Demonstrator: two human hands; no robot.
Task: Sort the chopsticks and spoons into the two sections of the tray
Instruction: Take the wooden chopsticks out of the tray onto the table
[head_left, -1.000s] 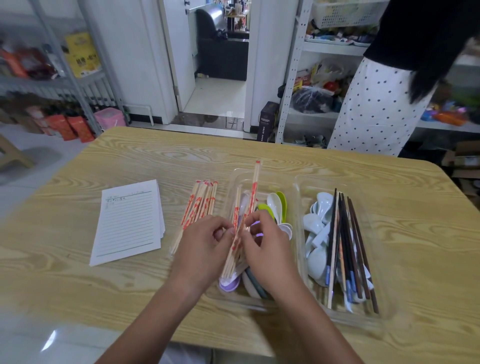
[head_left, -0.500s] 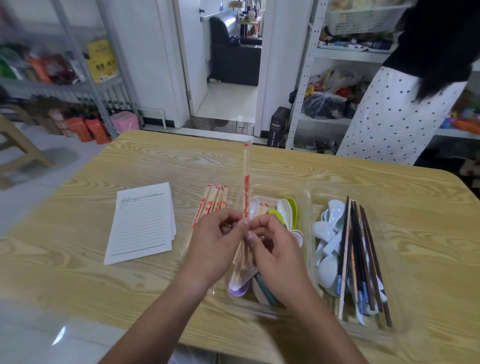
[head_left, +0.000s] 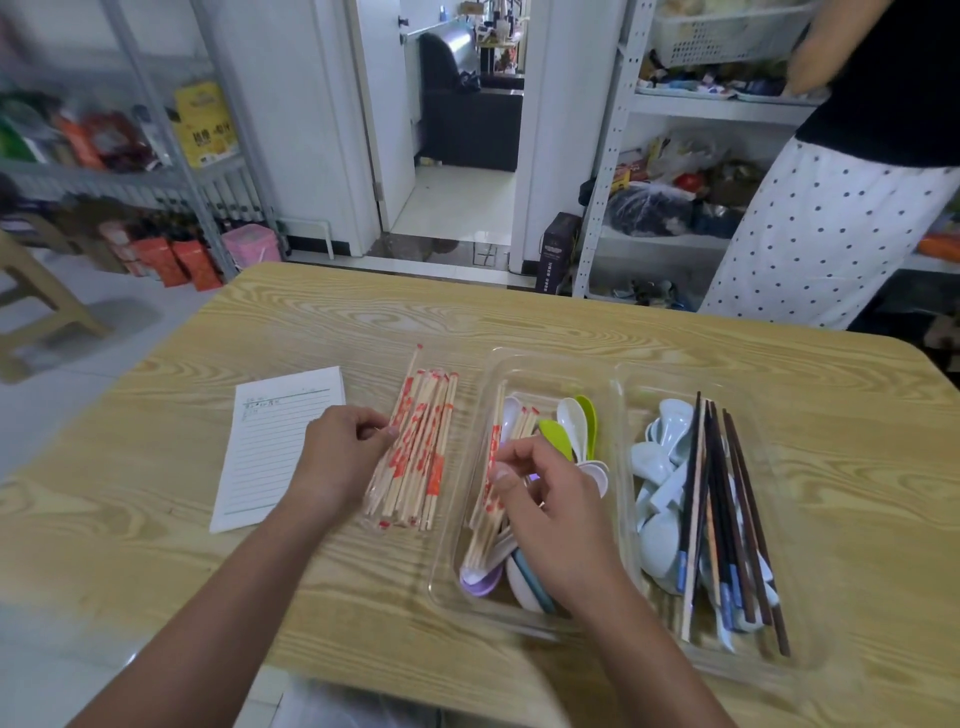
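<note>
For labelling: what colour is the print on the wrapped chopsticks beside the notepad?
Red, on the clear-wrapped bamboo chopsticks; head view.

One view only; head-worn wide-angle camera at the near edge of the tabletop (head_left: 363, 322); faces forward and down across it; close range over the tray (head_left: 519, 364); upper field reaches the doorway (head_left: 457, 197) and shelves (head_left: 675, 244) beyond the far edge.

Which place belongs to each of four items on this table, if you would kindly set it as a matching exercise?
1. notepad
2. wrapped chopstick pile
3. green spoons
4. dark chopsticks

A. right tray section
B. table, between notepad and tray
C. table, far left
D. left tray section

Pairs: 1-C, 2-B, 3-D, 4-A.
</note>
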